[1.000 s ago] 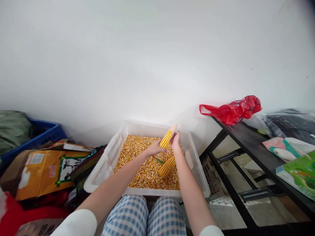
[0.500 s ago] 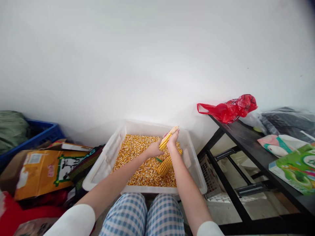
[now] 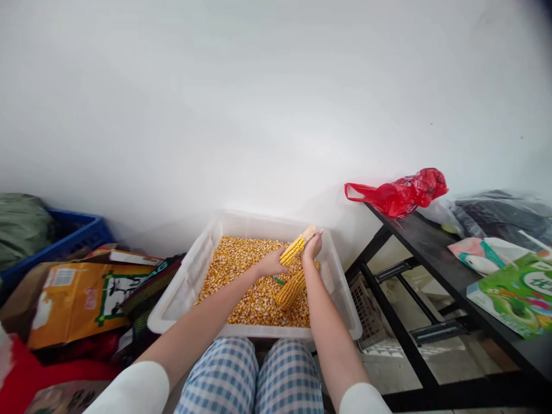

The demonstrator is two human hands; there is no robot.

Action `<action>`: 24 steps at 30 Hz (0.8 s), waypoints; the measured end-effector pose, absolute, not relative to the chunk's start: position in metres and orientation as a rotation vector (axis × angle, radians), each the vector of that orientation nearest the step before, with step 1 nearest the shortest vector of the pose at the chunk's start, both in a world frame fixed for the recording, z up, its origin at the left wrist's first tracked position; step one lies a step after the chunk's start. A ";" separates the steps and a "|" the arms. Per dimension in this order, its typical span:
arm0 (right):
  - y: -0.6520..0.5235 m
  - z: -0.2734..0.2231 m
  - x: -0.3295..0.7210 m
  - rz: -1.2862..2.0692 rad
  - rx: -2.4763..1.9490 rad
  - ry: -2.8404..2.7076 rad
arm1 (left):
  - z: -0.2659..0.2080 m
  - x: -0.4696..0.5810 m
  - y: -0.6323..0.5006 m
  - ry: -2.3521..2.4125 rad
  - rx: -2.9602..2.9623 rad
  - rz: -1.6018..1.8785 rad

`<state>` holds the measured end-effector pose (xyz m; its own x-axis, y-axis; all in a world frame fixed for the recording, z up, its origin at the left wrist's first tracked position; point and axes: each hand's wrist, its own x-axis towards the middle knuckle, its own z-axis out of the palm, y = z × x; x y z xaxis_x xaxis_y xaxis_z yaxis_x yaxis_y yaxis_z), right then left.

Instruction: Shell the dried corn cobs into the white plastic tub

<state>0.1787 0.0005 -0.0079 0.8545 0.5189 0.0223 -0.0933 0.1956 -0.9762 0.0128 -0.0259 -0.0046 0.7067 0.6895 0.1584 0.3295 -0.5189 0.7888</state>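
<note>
Both of my hands are on one corn cob (image 3: 293, 249), which is tilted up to the right above the bin. Its upper right tip is pale and bare, while yellow kernels cover the rest. My left hand (image 3: 272, 263) grips the lower left end. Around the upper part, near the bare tip, my right hand (image 3: 312, 247) is closed. Beneath them another corn cob (image 3: 290, 292), full of kernels, lies on the loose corn kernels (image 3: 245, 270). A small green thing (image 3: 279, 280) shows beside that cob. The white plastic bin (image 3: 183, 290) holds all of this before my knees.
At right stands a black table (image 3: 435, 244) with a red plastic bag (image 3: 401, 194) and a green box (image 3: 515, 296). Left of the bin are an orange carton (image 3: 81, 296) and a blue crate (image 3: 81, 230). A white wall rises behind the bin.
My right hand has shifted slightly right and down along the upper cob, showing more of its yellow kernels. My left hand still grips the lower end. The lying cob has stayed put.
</note>
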 end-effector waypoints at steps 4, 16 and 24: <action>0.007 -0.008 0.171 0.704 -1.180 -0.364 | -0.007 0.015 -0.026 1.151 2.404 0.399; 0.006 0.010 0.154 0.920 -0.955 -0.251 | -0.008 0.023 -0.033 1.363 2.518 0.282; 0.006 0.007 0.160 0.844 -1.050 -0.434 | -0.010 0.023 -0.035 1.056 2.199 0.454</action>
